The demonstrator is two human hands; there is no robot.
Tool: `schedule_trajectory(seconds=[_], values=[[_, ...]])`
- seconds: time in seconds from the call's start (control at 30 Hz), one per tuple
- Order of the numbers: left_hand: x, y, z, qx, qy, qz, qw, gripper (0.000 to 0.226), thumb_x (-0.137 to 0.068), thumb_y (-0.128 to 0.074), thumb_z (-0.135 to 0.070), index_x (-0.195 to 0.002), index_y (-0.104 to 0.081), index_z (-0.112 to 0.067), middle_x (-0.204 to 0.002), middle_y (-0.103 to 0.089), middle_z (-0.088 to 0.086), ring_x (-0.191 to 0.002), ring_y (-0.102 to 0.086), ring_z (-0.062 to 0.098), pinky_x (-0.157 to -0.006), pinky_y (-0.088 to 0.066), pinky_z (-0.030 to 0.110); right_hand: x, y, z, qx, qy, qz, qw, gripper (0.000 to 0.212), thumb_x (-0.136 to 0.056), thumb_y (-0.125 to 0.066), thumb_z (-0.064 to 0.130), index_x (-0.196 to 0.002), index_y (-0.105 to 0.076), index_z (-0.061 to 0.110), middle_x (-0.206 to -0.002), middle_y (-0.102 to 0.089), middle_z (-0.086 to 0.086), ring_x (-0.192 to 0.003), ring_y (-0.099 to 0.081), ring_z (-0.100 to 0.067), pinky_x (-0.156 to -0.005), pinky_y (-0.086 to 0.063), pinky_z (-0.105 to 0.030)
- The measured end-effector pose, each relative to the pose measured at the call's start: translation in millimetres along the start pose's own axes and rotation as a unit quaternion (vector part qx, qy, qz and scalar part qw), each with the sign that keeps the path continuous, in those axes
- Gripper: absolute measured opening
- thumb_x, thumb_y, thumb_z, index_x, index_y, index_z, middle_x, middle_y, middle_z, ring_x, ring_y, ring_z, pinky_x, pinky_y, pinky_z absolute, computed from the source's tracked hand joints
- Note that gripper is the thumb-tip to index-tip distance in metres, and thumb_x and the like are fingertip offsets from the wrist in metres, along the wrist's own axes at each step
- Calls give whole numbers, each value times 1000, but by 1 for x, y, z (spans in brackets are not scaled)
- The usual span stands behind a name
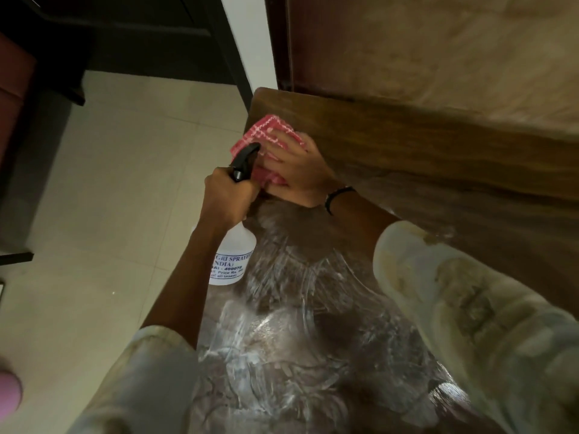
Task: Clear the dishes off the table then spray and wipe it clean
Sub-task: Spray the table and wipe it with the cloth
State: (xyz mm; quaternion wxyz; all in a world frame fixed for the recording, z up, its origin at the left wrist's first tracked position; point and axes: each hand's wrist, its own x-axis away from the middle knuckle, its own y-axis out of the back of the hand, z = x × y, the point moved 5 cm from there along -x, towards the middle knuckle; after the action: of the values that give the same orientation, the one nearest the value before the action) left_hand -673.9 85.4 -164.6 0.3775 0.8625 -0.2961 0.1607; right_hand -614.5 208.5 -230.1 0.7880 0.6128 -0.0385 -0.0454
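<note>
I see my right hand (pixel 296 169) pressed flat, fingers spread, on a red-and-white checked woven cloth (pixel 269 136), which lies bunched at the far left corner of the dark brown wooden table (pixel 423 158); the hand is not closed around the cloth, only bearing down on it. A thin black band (pixel 336 195) circles that wrist. My left hand (pixel 227 198) is clenched around the neck of a translucent white plastic spray bottle with a black trigger head (pixel 233 258). The bottle hangs upright at the table's left edge, its rounded body printed with blue lettering, and its black nozzle points toward the cloth and overlaps it in my view, so I cannot tell whether they touch.

The tabletop shows a clear grain at the far side, matte and dry-looking. Nearer to me it is glossy and wet, covered in whitish streaks and swirling smears (pixel 297 324). Both arms wear loose pale cream sleeves (pixel 470 308), soft and slightly mottled; the right one hides much of the table's right side.

Left of the table lies a floor of pale beige square tiles (pixel 109 183), smooth and faintly shiny. Dark furniture (pixel 94 32) stands at the far left, and behind the table rises a tan, worn-looking panel in a reddish-brown frame (pixel 438 51). A pink rounded shape (pixel 9 393) shows at the lower left edge; I cannot tell what it is.
</note>
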Motion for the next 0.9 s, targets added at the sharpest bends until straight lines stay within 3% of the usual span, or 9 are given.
schedule_trajectory(seconds=[0.1,0.27,0.43,0.67,0.9], values=[[13,-6,9,6,4,8,1000,7,-62,-56,-12,-61,-61,-6,-57,-54,11,-39,-45,22,-42,-39,24,30,7,-36,-4,-99,-24,995,64,-87,-29,59,-145,-34,34,-155,-29,-1,-144,-20,-31,-110,-16,-57],[41,-35,19,0,17,28,999,30,-61,-58,-21,-83,-68,-4,-65,-62,16,-45,-50,25,-53,-42,30,102,17,-95,12,-210,-21,977,63,-89,-28,58,-148,-26,37,-157,-24,3,-145,-16,-30,-108,-18,-58],[75,-87,15,3,-1,100,995,21,-80,-59,-10,-100,-66,-6,-57,-54,5,-41,-46,13,-44,-34,22,181,21,-123,2,-294,-30,955,63,-89,-27,58,-148,-26,36,-157,-23,3,-145,-14,-29,-108,-19,-59],[135,-151,10,-28,-12,157,987,16,-83,-61,-16,-86,-64,0,-58,-54,9,-46,-50,21,-48,-38,26,282,23,-111,-11,-382,-28,924,65,-89,-26,59,-150,-17,37,-159,-16,4,-146,-10,-29,-109,-17,-62],[178,-190,8,-66,-27,174,982,6,-81,-59,-11,-75,-58,-9,-56,-50,3,-49,-48,20,-50,-37,28,340,17,-72,-22,-387,-23,922,65,-90,-29,58,-150,-20,34,-159,-17,2,-145,-9,-26,-108,-17,-61]])
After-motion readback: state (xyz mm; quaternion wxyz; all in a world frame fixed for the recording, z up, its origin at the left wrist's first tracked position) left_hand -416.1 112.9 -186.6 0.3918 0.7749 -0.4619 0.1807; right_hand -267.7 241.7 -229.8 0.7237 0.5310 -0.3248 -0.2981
